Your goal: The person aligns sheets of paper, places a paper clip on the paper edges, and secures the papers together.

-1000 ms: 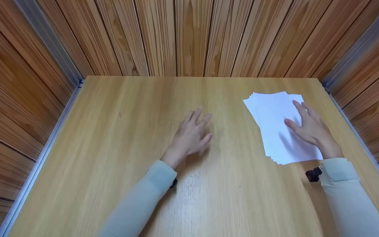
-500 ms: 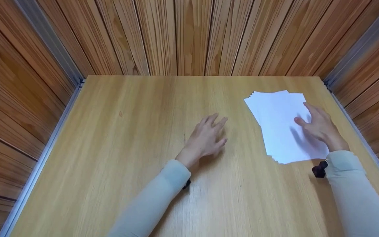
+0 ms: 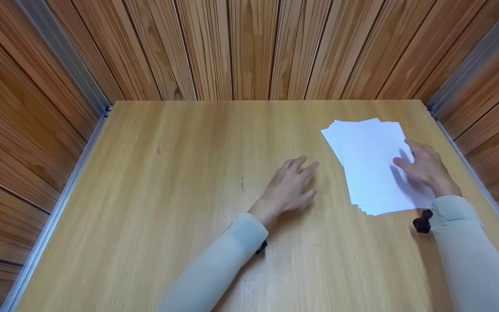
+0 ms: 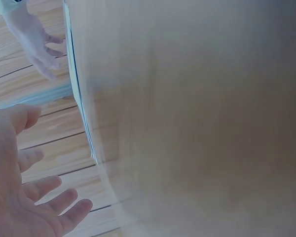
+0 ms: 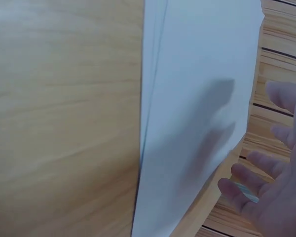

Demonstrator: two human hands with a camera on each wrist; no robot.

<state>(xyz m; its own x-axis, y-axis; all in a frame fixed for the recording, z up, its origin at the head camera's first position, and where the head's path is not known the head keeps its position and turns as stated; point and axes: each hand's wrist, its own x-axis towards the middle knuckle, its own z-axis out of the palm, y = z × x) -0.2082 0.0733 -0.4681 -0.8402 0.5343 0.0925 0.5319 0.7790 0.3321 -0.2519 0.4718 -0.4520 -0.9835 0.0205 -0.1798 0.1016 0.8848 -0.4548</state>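
Observation:
A loose stack of white paper sheets [image 3: 368, 164] lies at the right of the wooden table, its edges fanned unevenly. My right hand [image 3: 427, 167] hovers over the stack's right side, fingers spread and relaxed, casting a shadow on the top sheet. In the right wrist view, that hand [image 5: 271, 173] is apart from the paper [image 5: 202, 98]. Left of the stack, my left hand [image 3: 286, 188] hangs over the bare wood with loosely bent fingers and holds nothing. The left wrist view shows this hand [image 4: 29, 182] with the fingers spread, the sheets seen edge-on as a thin line.
The wooden table [image 3: 167, 195] is bounded by plank walls [image 3: 249, 47] at the back and both sides. Metal rails [image 3: 59, 201] run along its side edges. A small dark device [image 3: 422, 221] sits at the right wrist.
My left hand has moved right and slightly toward me, closer to the stack. My right hand has shifted right, toward the stack's right edge. The paper lies almost unchanged.

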